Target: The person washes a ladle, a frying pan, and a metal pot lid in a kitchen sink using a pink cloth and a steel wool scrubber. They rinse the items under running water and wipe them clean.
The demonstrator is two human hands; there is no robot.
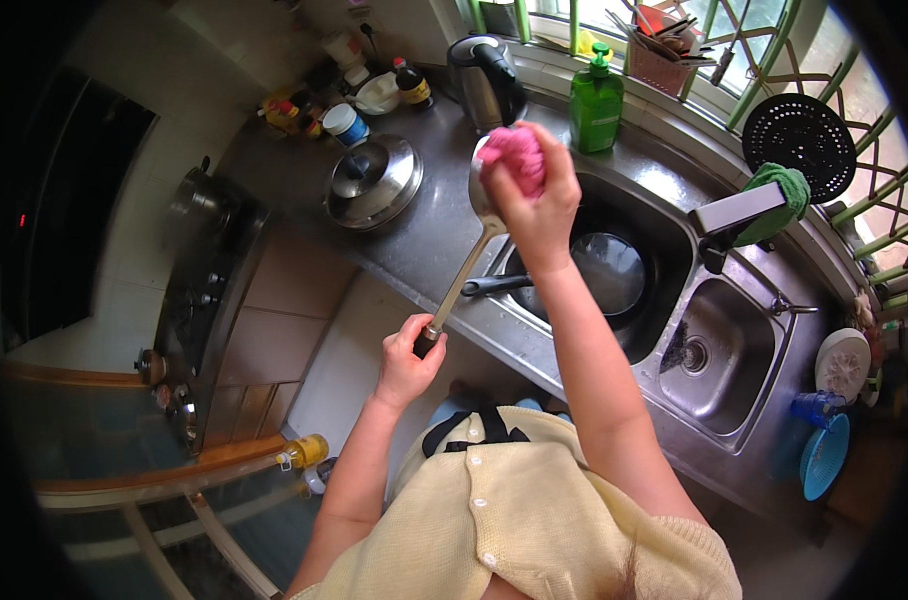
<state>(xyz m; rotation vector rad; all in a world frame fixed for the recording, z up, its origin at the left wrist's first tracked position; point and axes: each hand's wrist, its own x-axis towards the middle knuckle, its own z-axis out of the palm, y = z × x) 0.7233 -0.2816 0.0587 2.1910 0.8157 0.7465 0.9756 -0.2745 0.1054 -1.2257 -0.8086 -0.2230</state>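
My left hand [413, 360] grips the dark handle end of a long metal spatula [463, 274], which slants up and away over the counter's front edge. At its far end, my right hand [542, 196] presses a bunched pink cloth [515, 159] against the broad head. The fingers and cloth hide much of that head. Below my right forearm, a dark pan [610, 274] with cloudy liquid lies in the larger sink basin [668, 217]. Its black handle [495, 284] sticks out over the basin's front rim.
Left on the steel counter [443, 180] is a lidded pan [374, 180]. A kettle [485, 82] and green pump bottle [597, 105] stand behind. The faucet [739, 211], draped with a green cloth [776, 202], reaches over the divider beside the smaller basin [739, 375]. A stove [206, 292] is far left.
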